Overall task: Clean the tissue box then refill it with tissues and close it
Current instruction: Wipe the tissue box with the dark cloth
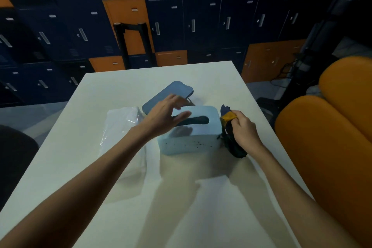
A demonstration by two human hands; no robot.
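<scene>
- One head view, and in it one light blue tissue box point(193, 143) stands near the middle of the white table point(181, 207), slot side up, with dark specks along its near wall.
- One dark blue panel point(167, 94) lies just behind the box, tilted, partly hidden by the left hand.
- One clear plastic pack of tissues point(122, 119) lies on the table just to the left of the box.
- One dark cloth point(234, 147) with an orange patch sits against the right end of the box.
- Two hands show: the left hand point(163, 117) is over the left part of the box top, fingers spread and nearly straight, grasping nothing. It is blurred, so I cannot tell whether it touches the box.
- The right hand point(244, 129) is curled round the cloth, gripping it beside the box's right end.
- Many navy and orange lockers point(181, 26) fill the far wall, and one orange seat point(332, 137) is at the right.
</scene>
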